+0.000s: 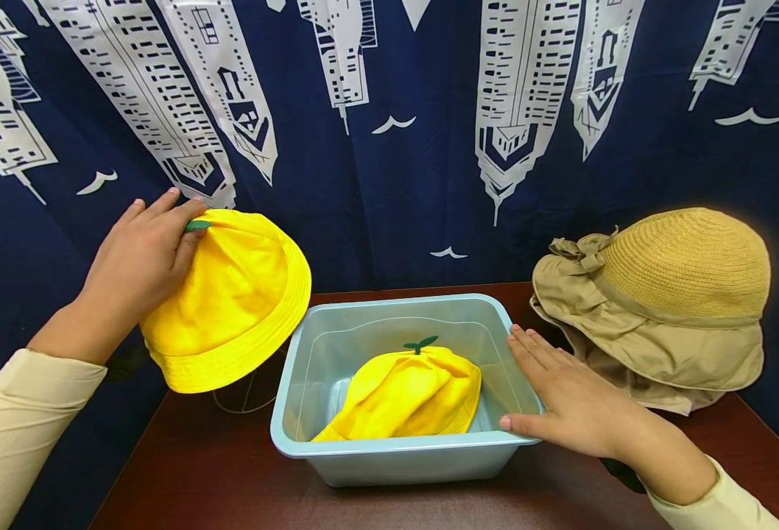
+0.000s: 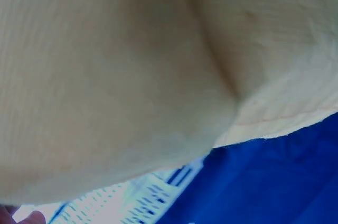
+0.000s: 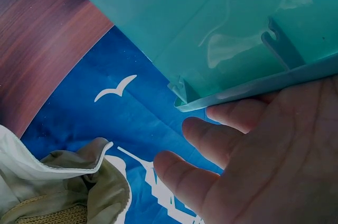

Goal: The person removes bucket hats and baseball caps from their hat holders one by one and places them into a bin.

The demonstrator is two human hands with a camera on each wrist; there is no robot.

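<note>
At the left, a yellow bucket hat with a green sprout on its crown stands over a thin wire stand. My left hand rests on the side and top of its crown, fingers stretched upward and thumb close by the sprout. The cream sleeve fills most of the left wrist view. A second yellow hat, also with a green sprout, lies in the light-blue plastic bin. My right hand lies along the bin's right rim with straight, spread fingers; the right wrist view shows them beside the rim.
A straw hat with a beige fabric brim and bow stands to the right of the bin. Beneath is a dark red-brown tabletop. A navy cloth with white building prints hangs right behind the table.
</note>
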